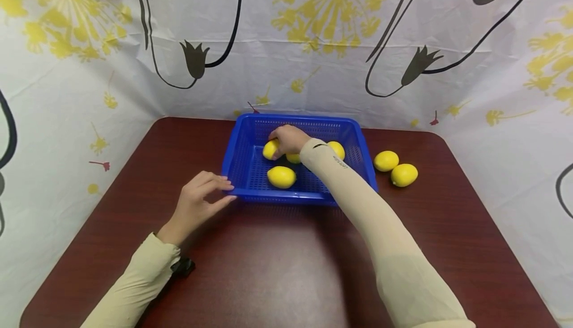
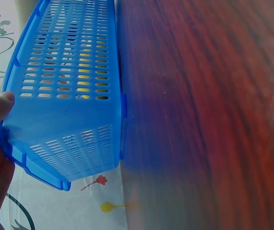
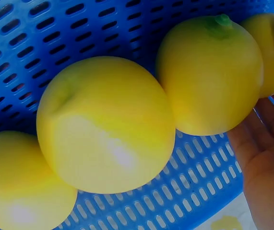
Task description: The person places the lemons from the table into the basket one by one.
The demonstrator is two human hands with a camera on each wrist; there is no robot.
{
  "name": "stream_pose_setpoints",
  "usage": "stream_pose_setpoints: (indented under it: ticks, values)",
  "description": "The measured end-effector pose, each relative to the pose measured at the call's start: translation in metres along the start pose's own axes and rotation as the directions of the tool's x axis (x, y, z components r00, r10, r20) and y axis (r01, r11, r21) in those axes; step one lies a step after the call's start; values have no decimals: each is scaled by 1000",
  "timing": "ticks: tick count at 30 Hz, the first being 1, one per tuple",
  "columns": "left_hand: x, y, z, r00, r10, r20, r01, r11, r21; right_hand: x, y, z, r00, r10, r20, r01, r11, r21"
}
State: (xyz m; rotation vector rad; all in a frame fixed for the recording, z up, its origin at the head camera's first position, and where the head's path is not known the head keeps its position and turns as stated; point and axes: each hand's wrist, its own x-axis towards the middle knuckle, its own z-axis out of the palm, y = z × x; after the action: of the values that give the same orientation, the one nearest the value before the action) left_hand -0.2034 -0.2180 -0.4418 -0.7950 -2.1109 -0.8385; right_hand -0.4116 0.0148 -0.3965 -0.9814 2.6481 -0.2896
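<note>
The right hand [image 1: 292,139] reaches down into the blue perforated basket [image 1: 286,196], fingers curled round the leftmost lemon [image 1: 269,150]; the left hand [image 1: 197,196] pinches the basket's near-left corner. The dark red-brown desk [image 1: 268,258] also carries two lemons [image 1: 404,175] rightward, flower-printed white cloth [image 1: 250,54] behind.
</note>
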Motion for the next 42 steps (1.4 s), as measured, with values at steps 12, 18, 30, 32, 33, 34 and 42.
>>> stream_pose_setpoints:
  ticks: [12, 18, 30, 32, 33, 34, 42]
  values:
    - [1, 2, 0, 1000, 2, -2, -2, 1000, 11, -9, 7, -12, 1000, 9, -23, -7, 998, 56]
    - [1, 4, 0, 1000, -2, 7, 2, 1000, 9, -19, 13, -23, 999, 31, -17, -29, 989, 143]
    - [-1, 3, 0, 1000, -3, 3, 3, 1000, 3, -47, 23, -62, 999, 20, -26, -14, 977, 213]
    - [-1, 3, 0, 1000, -2, 3, 2, 1000, 0, -53, 27, -68, 999, 17, -40, -8, 976, 216]
    - [-1, 3, 0, 1000, -2, 3, 2, 1000, 2, -57, 29, -71, 999, 18, -47, -8, 976, 217]
    - [-1, 4, 1, 1000, -2, 3, 2, 1000, 3, -61, 30, -74, 998, 19, -55, -7, 976, 217]
    - [0, 6, 1, 1000, -15, 4, 15, 1000, 12, -94, 38, -93, 992, 30, -122, -1, 973, 230]
